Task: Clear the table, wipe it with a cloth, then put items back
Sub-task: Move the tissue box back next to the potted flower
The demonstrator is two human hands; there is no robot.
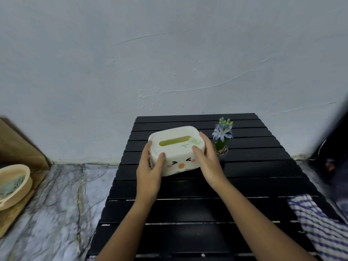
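Note:
A white tissue box [176, 147] with a green slot on top and a cartoon face on its front sits tilted over the black slatted table [197, 210], near the table's far middle. My left hand [149, 172] grips the box's left end and my right hand [209, 162] grips its right end. A small potted plant [222, 137] with pale blue flowers stands on the table just right of the box, close behind my right hand. A blue and white checked cloth [320, 227] hangs over the table's right edge.
A pale blue wall rises right behind the table. Marbled grey floor [56, 204] lies to the left. A beige round bowl [13, 185] rests on a wooden board at the far left, beside a cardboard box. Something dark and blurred stands at the right edge.

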